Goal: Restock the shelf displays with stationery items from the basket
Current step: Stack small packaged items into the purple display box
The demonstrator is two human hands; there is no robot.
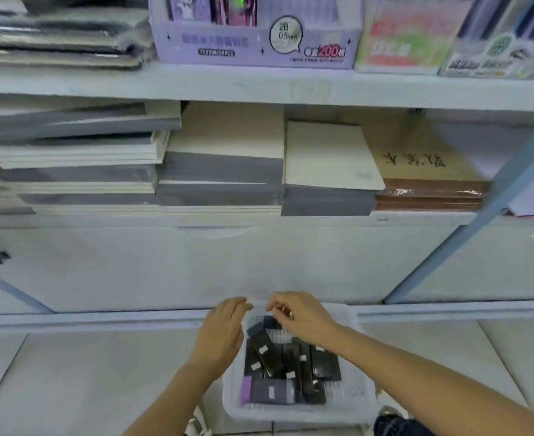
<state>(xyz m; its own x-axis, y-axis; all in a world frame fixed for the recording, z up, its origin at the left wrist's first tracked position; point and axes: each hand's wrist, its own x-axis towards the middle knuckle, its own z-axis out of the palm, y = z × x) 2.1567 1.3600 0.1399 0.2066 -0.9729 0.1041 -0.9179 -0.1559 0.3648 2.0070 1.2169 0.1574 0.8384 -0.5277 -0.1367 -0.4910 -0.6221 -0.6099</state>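
Several slim dark packets (267,354) lay in the white basket (290,416).
They looked light, stiff, slick, best pinched edgewise; left hand (221,335) hung slack, right hand (303,319) curled, hold unclear.

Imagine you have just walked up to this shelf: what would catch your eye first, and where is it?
The lilac display box stands on the top shelf, centre, bright against the pale shelving. At the bottom centre, the left hand and right hand reach over a white basket of dark packets. Between them, grey and cream notebook stacks fill the middle shelf.
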